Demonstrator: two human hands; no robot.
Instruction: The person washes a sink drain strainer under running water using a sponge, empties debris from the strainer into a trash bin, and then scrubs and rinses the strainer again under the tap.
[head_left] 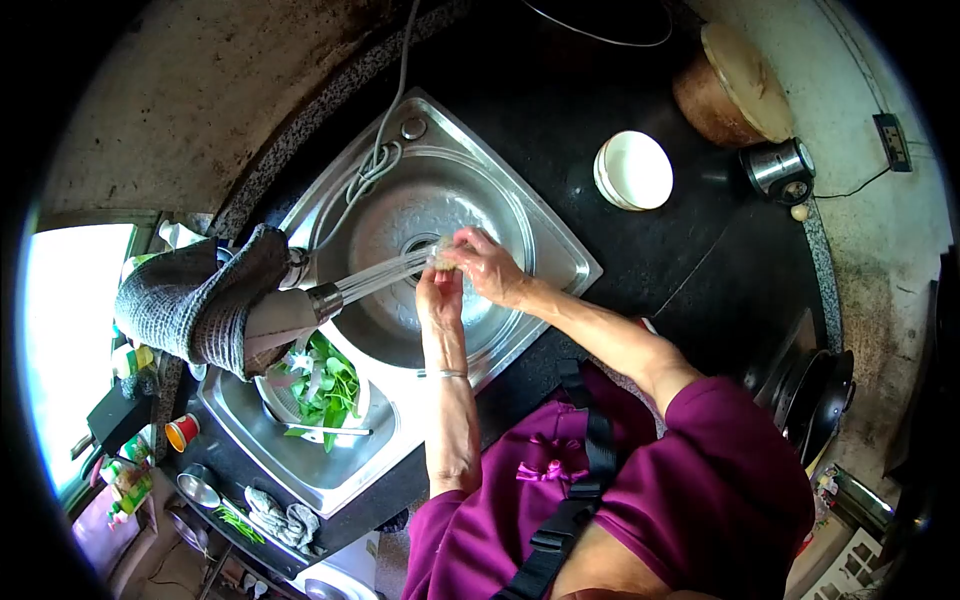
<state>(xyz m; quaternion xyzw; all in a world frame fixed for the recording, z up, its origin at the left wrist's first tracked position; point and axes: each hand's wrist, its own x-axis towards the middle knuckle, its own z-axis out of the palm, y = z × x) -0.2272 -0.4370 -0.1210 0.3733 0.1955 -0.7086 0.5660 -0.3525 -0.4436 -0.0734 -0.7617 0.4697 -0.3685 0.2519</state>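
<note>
Over the large round sink bowl (pixel 430 190), both my hands are together in the water running from the faucet (pixel 325 300). My left hand (pixel 440 295) comes up from below, its fingers closed on a small pale yellowish piece (pixel 445 255) whose kind I cannot make out. From the right, my right hand (pixel 488 268) curls its fingers over the same piece, hiding much of it. Several streams of water (pixel 385 275) strike the piece and my fingertips. In the smaller basin, green leafy vegetables (pixel 335 385) lie in a white strainer (pixel 280 400).
A grey cloth (pixel 200 300) drapes over the faucet. White bowls (pixel 638 170) stand stacked on the black counter, with a brown pot (pixel 735 85) and a metal appliance (pixel 780 170) behind. A ladle (pixel 200 490), a rag (pixel 285 520) and a red cup (pixel 182 432) lie left of the small basin (pixel 260 460).
</note>
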